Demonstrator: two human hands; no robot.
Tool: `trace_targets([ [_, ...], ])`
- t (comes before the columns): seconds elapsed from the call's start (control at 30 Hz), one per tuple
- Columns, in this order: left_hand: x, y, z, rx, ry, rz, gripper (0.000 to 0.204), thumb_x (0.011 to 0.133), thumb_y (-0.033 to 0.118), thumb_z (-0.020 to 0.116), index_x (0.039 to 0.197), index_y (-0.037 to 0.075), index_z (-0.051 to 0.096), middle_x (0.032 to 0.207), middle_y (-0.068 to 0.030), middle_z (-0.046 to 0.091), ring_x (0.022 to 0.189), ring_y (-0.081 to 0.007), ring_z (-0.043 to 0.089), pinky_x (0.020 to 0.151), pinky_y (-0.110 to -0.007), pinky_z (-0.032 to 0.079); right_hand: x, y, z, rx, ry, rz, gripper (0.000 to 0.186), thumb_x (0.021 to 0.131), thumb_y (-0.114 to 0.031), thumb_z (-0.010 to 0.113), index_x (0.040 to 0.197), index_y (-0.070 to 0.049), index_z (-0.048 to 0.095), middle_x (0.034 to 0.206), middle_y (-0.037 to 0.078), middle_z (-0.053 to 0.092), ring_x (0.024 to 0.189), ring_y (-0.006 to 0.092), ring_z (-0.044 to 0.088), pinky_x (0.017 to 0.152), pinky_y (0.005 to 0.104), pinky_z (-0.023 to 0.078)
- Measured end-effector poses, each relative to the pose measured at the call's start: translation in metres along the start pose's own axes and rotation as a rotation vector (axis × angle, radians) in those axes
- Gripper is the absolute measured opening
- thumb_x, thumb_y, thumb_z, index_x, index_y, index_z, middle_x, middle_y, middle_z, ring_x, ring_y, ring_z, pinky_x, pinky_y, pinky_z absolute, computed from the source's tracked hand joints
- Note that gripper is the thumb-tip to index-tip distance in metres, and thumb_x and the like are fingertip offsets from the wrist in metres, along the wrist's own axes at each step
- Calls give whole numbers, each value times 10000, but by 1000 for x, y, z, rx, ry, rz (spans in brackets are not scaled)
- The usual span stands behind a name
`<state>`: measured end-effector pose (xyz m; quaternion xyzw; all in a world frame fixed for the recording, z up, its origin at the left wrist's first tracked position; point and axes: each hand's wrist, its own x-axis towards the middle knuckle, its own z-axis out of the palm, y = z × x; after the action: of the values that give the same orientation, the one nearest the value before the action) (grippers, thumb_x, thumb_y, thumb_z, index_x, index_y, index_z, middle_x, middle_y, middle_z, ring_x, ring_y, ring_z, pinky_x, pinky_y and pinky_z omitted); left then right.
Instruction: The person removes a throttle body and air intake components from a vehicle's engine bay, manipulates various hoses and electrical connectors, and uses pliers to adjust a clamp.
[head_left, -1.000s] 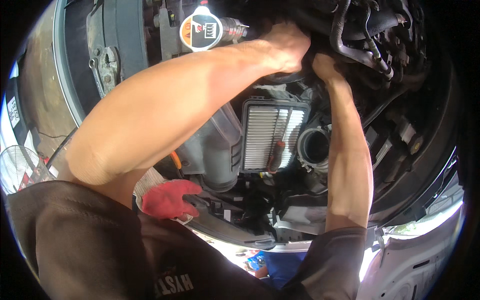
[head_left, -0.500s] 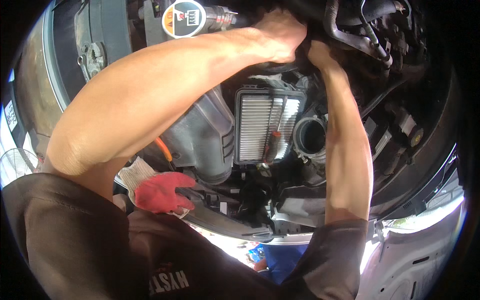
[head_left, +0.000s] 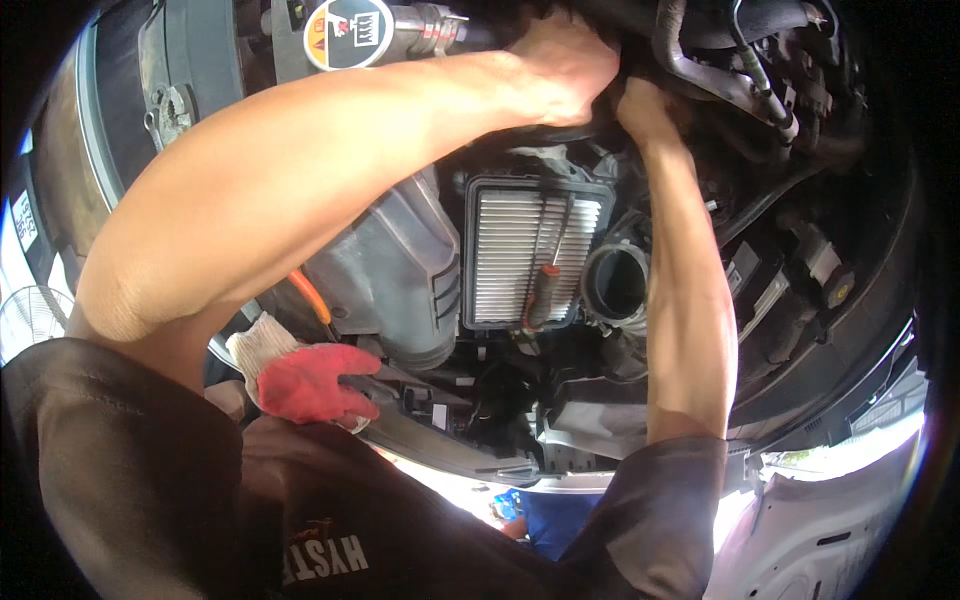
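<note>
Looking down through the head view, we are seeing our left hand (head_left: 572, 72) and right hand (head_left: 646, 108) beyond the pleated air filter (head_left: 503, 250), fingers hidden, their grip impossible to tell. Beside them, beyond the filter's right, a bent hose (head_left: 674, 48) is running. A screwdriver (head_left: 542, 300) is lying on the filter.

The fingers of the bare left hand (head_left: 570, 68) and bare right hand (head_left: 641, 104) are obscured in darkness, their hold indeterminable.

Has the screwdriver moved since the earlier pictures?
No: the screwdriver lies in the same place on the pleated filter; the camera's view has shifted.
</note>
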<state>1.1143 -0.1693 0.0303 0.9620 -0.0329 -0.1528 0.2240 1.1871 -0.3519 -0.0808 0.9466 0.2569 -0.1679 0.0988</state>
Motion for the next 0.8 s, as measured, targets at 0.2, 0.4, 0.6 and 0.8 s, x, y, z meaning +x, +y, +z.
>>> trace_targets([
  [0.2, 14, -21, 4, -182, -288, 7, 553, 775, 103, 716, 1278, -108, 623, 1332, -320, 636, 1286, -467, 585, 1164, -680, 364, 0, -15, -32, 65, -177, -38, 398, 996, -393, 568, 1239, -111, 709, 1357, 206, 658, 1299, 403, 598, 1065, 535, 486],
  [0.4, 14, -4, -1, -9, -188, 29, 426, 763, 134, 708, 1144, -58, 707, 1109, -301, 722, 1146, -428, 686, 1050, -498, 536, -37, -6, -68, 4, -258, -69, 366, 1015, -260, 441, 1138, -38, 705, 1260, 202, 696, 1171, 360, 665, 922, 473, 556],
  [0.6, 15, -12, 1, 114, -212, -14, 648, 807, 242, 754, 1378, -15, 590, 1331, -269, 658, 1302, -401, 601, 1149, -474, 460, -163, -32, -157, 426, 298, 11, 269, 967, -133, 575, 1158, 39, 656, 1064, 216, 713, 1002, 394, 698, 889, 491, 570],
  [0.8, 13, -20, -9, 124, -44, 100, 605, 785, 317, 784, 1225, -82, 667, 1184, -306, 705, 1137, -425, 688, 1019, -456, 555, -333, -101, -237, 1052, 484, 356, 264, 920, 73, 626, 1175, 60, 691, 1034, 211, 729, 936, 365, 729, 851, 396, 568],
])
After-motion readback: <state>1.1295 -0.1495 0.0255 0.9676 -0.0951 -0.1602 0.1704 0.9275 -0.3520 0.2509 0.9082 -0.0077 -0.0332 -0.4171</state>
